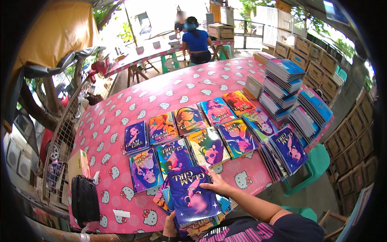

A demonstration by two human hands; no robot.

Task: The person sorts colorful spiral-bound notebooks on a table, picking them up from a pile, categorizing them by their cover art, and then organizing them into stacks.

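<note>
A fanned, uneven stack of notebooks lies close to my body, topped by a purple notebook (191, 195) with a drawn figure on its glossy cover. My right hand (217, 184) grips that notebook by its right edge, thumb over the cover. At the stack's lower left edge, my left hand (170, 226) is closed round the side, its fingers partly hidden. Just beyond are rows of small notebook piles, among them a cream one (207, 147), a blue and orange one (238, 137) and a lilac one (146, 171).
Tall stacks of blue-edged notebooks (284, 86) stand at the table's far right. A black bag (84, 199) and a white paper slip (121, 213) lie left on the pink patterned tablecloth (133, 109). Green stools (312, 169) and cardboard boxes (350, 141) are on the right; two people sit beyond.
</note>
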